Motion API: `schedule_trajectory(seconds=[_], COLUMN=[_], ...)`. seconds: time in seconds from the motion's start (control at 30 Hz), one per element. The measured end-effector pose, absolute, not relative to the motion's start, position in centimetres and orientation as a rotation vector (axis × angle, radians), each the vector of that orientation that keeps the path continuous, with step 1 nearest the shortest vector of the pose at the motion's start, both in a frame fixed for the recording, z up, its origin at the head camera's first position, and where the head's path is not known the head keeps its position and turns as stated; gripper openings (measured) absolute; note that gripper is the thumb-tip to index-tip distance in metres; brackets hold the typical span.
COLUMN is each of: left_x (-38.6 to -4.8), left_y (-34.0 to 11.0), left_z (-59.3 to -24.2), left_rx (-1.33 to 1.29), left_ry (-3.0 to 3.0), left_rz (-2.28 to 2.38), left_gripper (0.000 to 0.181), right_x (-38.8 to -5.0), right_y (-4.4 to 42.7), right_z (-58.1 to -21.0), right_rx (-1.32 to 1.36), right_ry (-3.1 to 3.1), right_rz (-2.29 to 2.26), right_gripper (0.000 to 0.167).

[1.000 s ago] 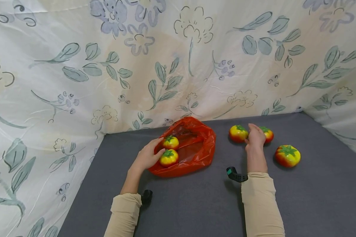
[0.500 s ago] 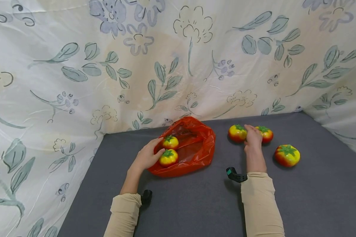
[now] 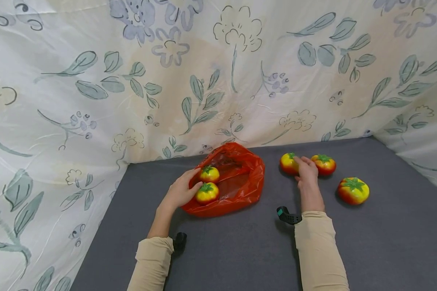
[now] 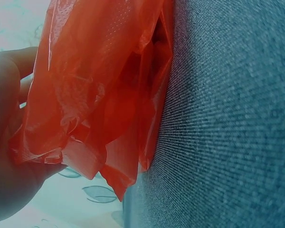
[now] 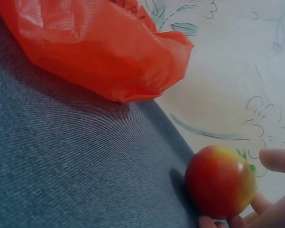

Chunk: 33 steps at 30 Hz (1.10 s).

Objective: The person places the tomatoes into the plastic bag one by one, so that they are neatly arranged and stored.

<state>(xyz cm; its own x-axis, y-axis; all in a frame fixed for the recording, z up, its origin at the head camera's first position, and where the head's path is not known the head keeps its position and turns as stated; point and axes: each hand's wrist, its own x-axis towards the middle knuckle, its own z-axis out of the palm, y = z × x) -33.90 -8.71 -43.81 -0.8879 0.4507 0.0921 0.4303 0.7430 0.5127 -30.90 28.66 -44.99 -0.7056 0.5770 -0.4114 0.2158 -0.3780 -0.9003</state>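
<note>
The left hand (image 3: 182, 190) gripped the rim of a red plastic bag (image 3: 225, 209) just right of it, mouth upward. Farther off, the right hand (image 3: 308, 173) touched a round red-and-yellow tomato (image 3: 288, 165) at its left, stem end upward, long axis unclear; whether it gripped, I couldn't tell.

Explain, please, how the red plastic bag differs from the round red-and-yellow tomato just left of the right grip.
The bag is creased and open-mouthed; the tomato is smooth. The bag is larger and mostly red; the tomato, smaller, red and yellow. Both look glossy.
</note>
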Motion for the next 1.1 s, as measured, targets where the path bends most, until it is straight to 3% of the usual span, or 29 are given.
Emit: schedule_trajectory(seconds=[0.5,1.1], left_x=[-33.9,-33.8], left_y=[-8.5,-8.6], left_z=[-43.7,-43.7], left_rx=[0.725,0.692], left_ry=[2.897,2.892], left_rz=[0.833,0.833], left_gripper=[0.056,0.057], right_x=[-31.4,-31.4], right_y=[28.3,28.1], right_z=[-46.4,-46.5], right_rx=[-1.004,-1.033], right_ry=[-1.778,-1.829], right_rz=[1.982,1.942], right_gripper=[0.072,0.073])
